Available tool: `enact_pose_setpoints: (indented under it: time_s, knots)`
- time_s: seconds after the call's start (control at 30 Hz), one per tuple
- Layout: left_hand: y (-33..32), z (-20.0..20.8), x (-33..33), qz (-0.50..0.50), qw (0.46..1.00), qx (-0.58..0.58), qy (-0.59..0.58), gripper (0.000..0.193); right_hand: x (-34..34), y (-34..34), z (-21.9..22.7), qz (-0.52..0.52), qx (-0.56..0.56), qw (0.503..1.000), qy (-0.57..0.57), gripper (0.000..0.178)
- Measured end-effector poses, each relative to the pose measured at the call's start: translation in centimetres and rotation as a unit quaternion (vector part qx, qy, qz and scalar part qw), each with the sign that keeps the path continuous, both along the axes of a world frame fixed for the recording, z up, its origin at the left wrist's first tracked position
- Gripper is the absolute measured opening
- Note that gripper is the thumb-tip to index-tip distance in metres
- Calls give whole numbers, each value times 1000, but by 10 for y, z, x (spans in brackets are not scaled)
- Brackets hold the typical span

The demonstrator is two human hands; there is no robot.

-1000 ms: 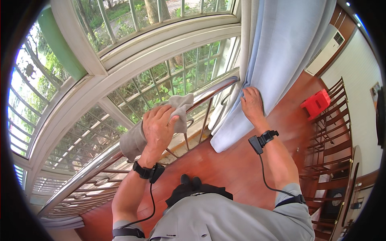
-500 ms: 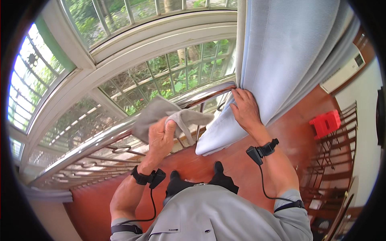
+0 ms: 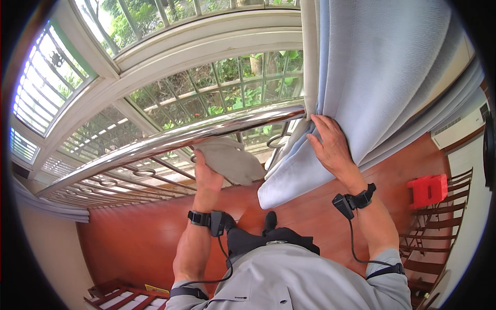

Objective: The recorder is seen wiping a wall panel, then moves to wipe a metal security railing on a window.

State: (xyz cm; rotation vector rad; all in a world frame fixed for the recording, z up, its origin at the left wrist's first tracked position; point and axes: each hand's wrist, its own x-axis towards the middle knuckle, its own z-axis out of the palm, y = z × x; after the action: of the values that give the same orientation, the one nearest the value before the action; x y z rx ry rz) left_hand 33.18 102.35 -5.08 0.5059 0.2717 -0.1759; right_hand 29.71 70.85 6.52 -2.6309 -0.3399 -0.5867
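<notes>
My left hand (image 3: 206,174) is closed on a light grey cloth (image 3: 231,161). The cloth hangs just below the shiny metal handrail (image 3: 170,135), against the railing's bars; its fingertips are partly hidden behind the fabric. To the right, my right hand (image 3: 333,147) lies against a pale blue curtain (image 3: 382,77), beside the end of the handrail. Its fingers are stretched out flat along the curtain's edge, with the thumb apart. The curtain's lower corner falls below that hand, over the floor.
Beyond the railing are white-framed windows (image 3: 206,41) with bars and greenery outside. A red plastic stool (image 3: 428,191) stands at right near dark wooden slatted furniture (image 3: 439,225). More slatted wood (image 3: 129,298) is at lower left. The floor (image 3: 139,237) is reddish brown.
My left hand has brought the cloth down from above the handrail to just under it. My right hand stays on the curtain, which spreads wider to the right. The view has shifted.
</notes>
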Motion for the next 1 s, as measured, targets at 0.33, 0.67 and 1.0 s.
enact_pose_setpoints:
  time_s: [0.33, 0.67, 1.0]
  knots:
    - [-60, -19, 19, 51, 964, 222, -134, 33, -1, 1, 2, 63, 0, 998, 9, 43]
    - [-67, -94, 42, -18, 863, 487, -136, 38, 5, 15, 2, 79, 52, 995, 7, 49]
    - [-65, -108, 50, -96, 872, 478, -37, 27, 12, 11, 0, 82, 112, 990, 38, 51]
